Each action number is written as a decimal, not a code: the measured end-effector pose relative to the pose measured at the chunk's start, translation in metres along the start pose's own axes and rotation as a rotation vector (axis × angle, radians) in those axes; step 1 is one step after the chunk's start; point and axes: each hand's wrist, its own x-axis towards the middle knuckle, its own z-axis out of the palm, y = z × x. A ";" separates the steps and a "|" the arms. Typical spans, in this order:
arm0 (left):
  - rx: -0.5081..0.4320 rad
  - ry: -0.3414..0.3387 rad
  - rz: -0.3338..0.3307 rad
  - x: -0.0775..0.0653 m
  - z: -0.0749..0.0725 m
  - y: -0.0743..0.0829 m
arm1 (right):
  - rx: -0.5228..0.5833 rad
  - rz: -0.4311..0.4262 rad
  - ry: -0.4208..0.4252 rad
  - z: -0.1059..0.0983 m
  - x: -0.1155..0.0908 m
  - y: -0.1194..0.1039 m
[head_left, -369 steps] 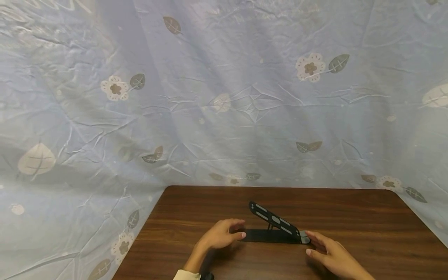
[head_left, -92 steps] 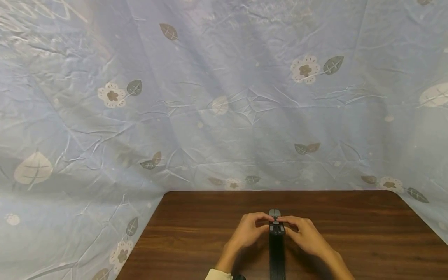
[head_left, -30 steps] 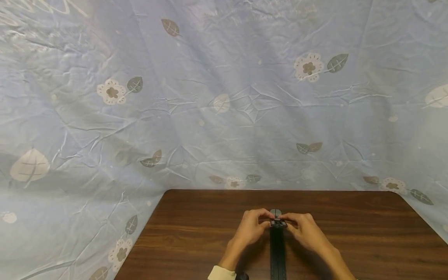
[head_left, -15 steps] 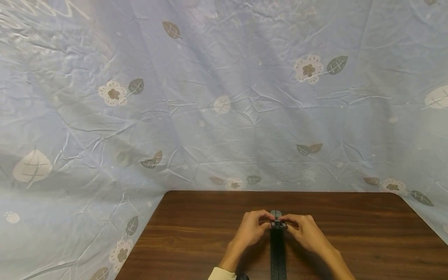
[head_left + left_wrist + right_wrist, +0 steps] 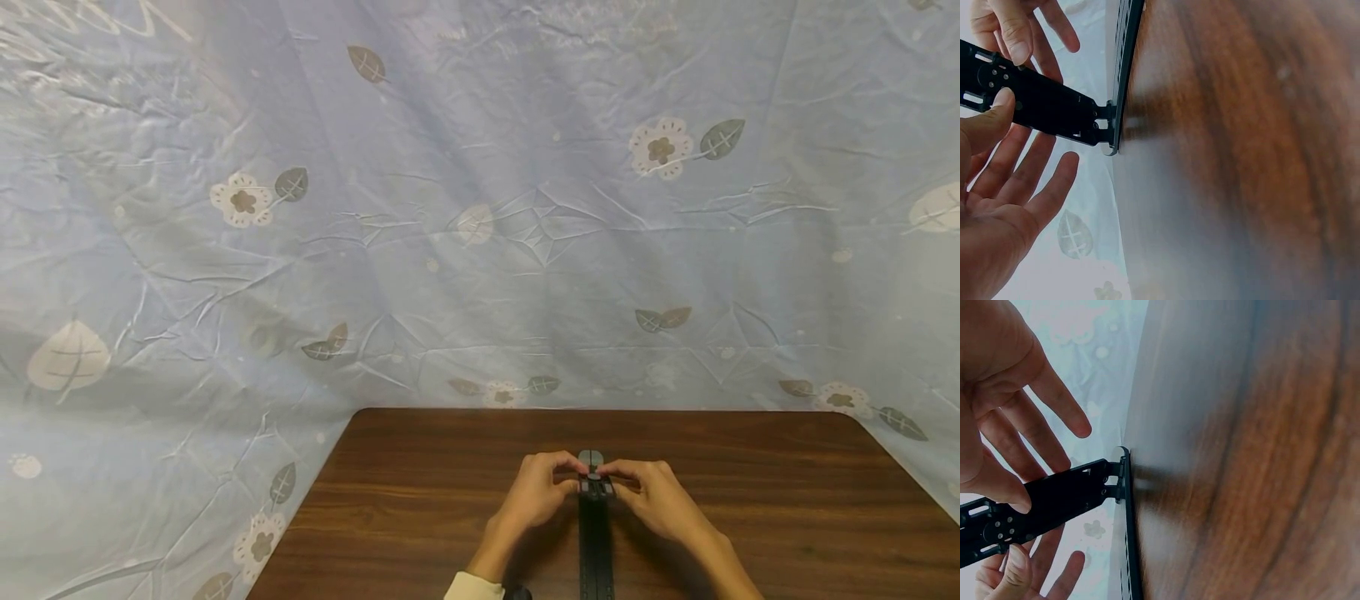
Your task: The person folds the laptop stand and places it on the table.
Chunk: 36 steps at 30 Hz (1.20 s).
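A black folding stand (image 5: pixel 596 542) lies lengthwise on the wooden table, its hinge at the far end. Its upper arm (image 5: pixel 1054 109) rises steeply from the hinge, with slots and small screws along it. My left hand (image 5: pixel 528 496) pinches one side of this arm between thumb and fingers. On the opposite side my right hand (image 5: pixel 663 500) pinches it the same way, thumb on the near face. The remaining fingers of both hands spread out behind the arm. In the right wrist view, the base is seen edge-on against the tabletop.
The brown wood table (image 5: pixel 750 500) has rounded far corners. Behind and to the left hangs a pale blue sheet (image 5: pixel 480 275) with leaf and flower prints. A cream sleeve (image 5: pixel 474 587) shows at the left wrist.
Since the earliest frame, the stand has turned from crosswise to lengthwise, and both hands have come together on its arm. Within the last second the arm's near end has shifted slightly.
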 end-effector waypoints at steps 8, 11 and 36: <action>0.065 -0.024 0.010 -0.001 -0.002 -0.001 | 0.023 -0.040 -0.029 -0.003 -0.001 0.001; 0.070 -0.036 0.008 -0.001 -0.003 -0.001 | 0.039 -0.047 -0.038 -0.004 -0.001 0.001; 0.119 -0.093 0.077 0.002 -0.004 -0.007 | 0.042 -0.081 -0.098 -0.006 -0.002 0.005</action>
